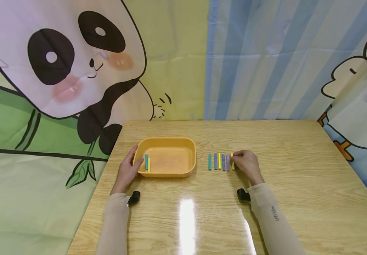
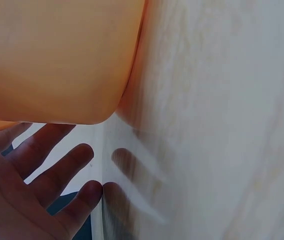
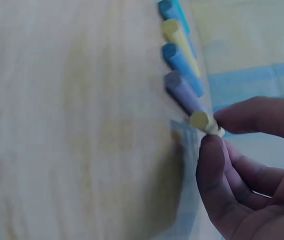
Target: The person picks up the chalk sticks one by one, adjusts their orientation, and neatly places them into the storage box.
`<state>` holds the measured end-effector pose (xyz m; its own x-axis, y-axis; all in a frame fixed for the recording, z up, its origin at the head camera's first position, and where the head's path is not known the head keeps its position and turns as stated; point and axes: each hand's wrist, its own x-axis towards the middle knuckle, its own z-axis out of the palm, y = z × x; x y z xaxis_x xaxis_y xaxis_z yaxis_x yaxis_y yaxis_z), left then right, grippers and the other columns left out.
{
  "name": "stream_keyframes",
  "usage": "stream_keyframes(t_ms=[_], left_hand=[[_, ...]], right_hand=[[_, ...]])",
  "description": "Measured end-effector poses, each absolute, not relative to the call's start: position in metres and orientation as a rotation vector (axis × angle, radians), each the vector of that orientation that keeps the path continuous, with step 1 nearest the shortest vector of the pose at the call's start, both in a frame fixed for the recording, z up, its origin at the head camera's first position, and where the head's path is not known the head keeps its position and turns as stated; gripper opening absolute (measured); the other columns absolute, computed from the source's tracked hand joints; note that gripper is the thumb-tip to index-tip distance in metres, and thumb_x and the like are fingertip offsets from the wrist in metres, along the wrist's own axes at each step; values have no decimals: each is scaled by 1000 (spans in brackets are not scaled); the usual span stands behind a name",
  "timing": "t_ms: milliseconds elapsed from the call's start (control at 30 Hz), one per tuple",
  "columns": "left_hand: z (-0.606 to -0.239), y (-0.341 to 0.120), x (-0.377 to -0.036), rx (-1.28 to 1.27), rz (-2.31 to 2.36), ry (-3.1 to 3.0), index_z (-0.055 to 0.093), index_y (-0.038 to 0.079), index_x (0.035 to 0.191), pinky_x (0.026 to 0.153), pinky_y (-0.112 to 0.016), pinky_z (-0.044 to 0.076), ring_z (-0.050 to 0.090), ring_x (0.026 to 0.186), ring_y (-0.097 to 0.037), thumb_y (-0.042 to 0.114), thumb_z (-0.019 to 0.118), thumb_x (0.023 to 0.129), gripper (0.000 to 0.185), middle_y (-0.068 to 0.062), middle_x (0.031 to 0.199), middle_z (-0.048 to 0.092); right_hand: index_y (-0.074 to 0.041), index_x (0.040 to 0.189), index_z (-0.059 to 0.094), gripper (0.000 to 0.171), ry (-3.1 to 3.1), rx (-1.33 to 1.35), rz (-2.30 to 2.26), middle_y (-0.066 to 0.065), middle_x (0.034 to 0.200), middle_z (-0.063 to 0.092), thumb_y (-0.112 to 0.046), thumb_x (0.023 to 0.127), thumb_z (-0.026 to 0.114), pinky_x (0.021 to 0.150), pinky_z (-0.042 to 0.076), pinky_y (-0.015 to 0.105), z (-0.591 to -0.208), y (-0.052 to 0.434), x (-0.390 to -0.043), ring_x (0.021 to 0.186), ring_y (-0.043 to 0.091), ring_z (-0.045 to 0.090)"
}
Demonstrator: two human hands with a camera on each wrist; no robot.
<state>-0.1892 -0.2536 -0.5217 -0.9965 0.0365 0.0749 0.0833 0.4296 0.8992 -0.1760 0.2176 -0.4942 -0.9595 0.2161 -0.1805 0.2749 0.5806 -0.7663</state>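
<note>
My right hand [image 1: 247, 163] pinches a yellow chalk stick [image 3: 200, 121] between thumb and index finger, at the right end of a row. Beside it lie a purple chalk stick [image 1: 228, 163], a blue chalk stick [image 1: 223, 163], a yellow one, another blue one and a teal chalk stick [image 1: 210, 162]. My left hand [image 1: 128, 172] holds the left end of an orange plastic tray [image 1: 191, 156], thumb over the rim and fingers outside it. Inside the tray, near that thumb, lie a teal chalk stick [image 1: 146, 162] and a yellow chalk stick [image 1: 149, 165].
Everything stands on a light wooden table [image 1: 215, 212]. A printed panda curtain [image 1: 170, 71] and a striped curtain [image 1: 253, 71] hang along its back edge. Each forearm wears a pale sleeve [image 1: 116, 223] with a small black camera [image 1: 134, 197].
</note>
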Motion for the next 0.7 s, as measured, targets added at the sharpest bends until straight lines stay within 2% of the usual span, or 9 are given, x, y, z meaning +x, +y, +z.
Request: stream_keyframes(t_ms=[167,467,700], left_hand=[[-524,-255,-190,-112,-1658,-2613,28,23,162,117,-49,32,27,150,-27,32,59,104,67,-2,165,27],[-522,-254,-191,-124,-1620,-2616,28,26,162,119,-48,29,26,150,-28,29,59,104,66,-1,165,27],[-522,-254,-190,-123,-1623,-2623,26,23,163,116,-49,34,30,149,-29,30,59,105,67,-5,165,28]], right_hand=[[0,121,70,36,2631,421,-1447,17,111,69,-25,95,71,74,56,32,-492,219,-178,89,23,67],[-2,123,68,35,2554,398,-1540,17,115,68,-23,95,69,85,57,42,-483,213,-177,95,27,68],[1,125,66,37,2526,353,-1612,18,115,67,-20,95,69,87,57,44,-474,200,-180,95,29,68]])
